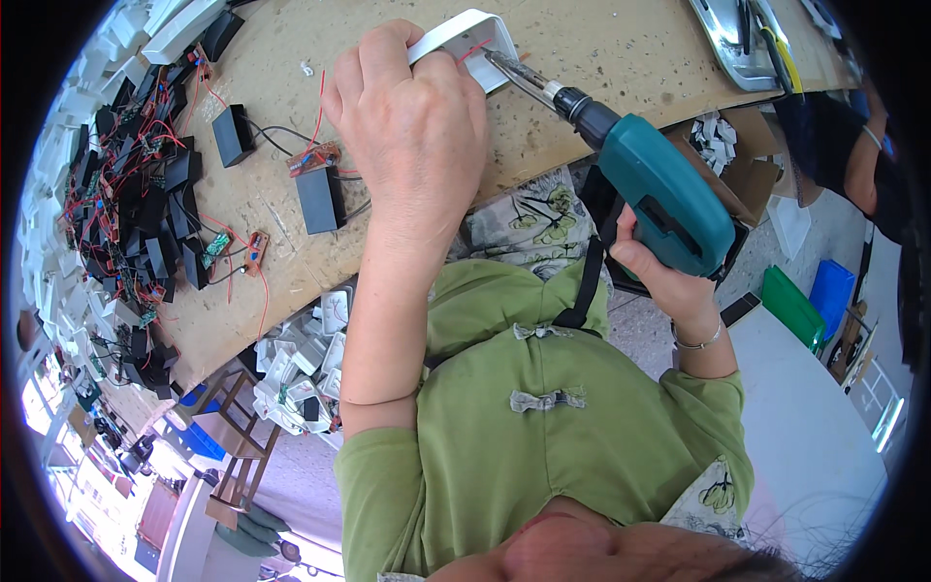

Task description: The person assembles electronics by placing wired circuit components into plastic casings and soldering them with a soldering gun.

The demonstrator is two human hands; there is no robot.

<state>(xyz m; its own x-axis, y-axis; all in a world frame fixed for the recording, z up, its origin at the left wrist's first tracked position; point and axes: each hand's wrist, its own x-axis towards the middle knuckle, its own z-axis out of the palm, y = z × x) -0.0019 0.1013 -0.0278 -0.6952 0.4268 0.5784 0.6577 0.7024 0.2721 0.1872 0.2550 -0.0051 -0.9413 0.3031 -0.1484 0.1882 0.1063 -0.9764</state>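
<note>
My left hand [412, 116] is closed around a white plastic housing [475, 27], tilted up over the workbench with its hollow side toward the tool. A thin red wire shows inside it. In my right hand [669, 276] is a teal pistol-shaped tool [669, 189] with a black nose and a tapered metal tip, which looks like a soldering gun. Its tip reaches to the housing's opening; whether it touches anything inside is unclear. Beside my left wrist lie a black box [320, 201] and a small circuit board [312, 160] with red and black wires.
A heap of black boxes [155, 218] with boards and tangled wires covers the bench's left side, with white housings [58, 209] behind. More white housings [296, 364] sit below the edge. A metal tray [722, 44] with pliers [781, 58] stands far right, above a cardboard box [752, 160]. Another person's arm [863, 165] shows there.
</note>
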